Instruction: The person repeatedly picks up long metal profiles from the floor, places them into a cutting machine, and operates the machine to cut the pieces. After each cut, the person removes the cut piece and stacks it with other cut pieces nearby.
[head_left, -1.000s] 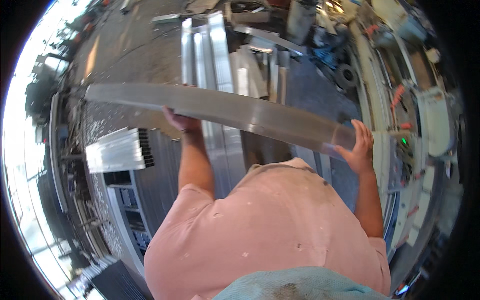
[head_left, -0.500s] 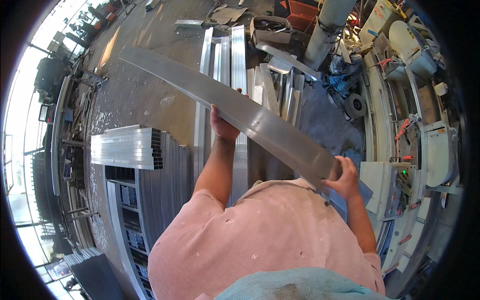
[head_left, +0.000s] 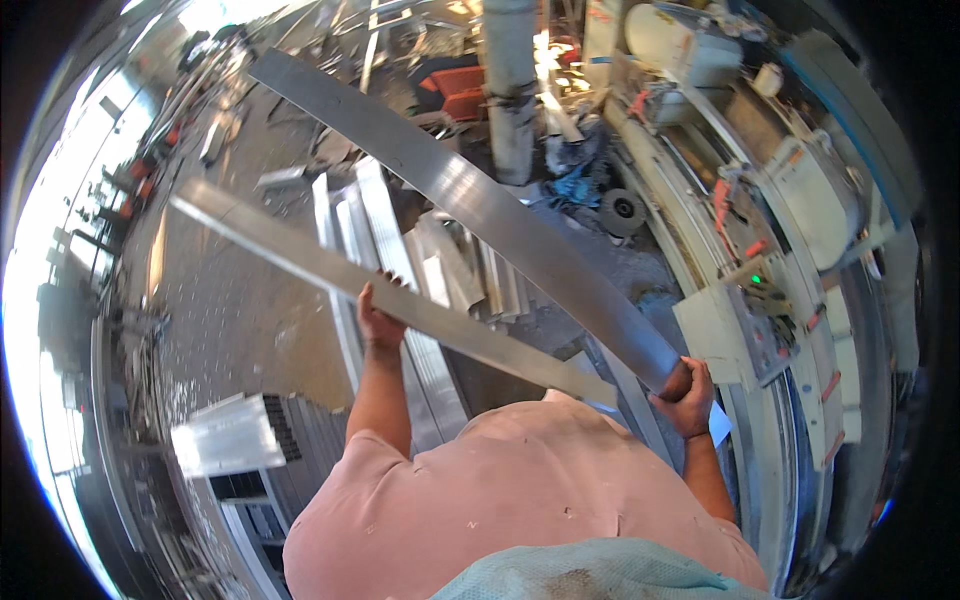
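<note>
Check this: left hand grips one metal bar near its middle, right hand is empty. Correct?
Not quite: the right hand isn't empty. The head view shows it gripping a second metal bar by its near end. The left hand does grip one metal bar near its middle.

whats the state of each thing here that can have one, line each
Left hand: gripping narrower metal bar
Narrower metal bar: held near mid-length
Right hand: gripping wider metal bar
Wider metal bar: held at one end
Indicator light: lit green
Metal tubes: stacked
</note>
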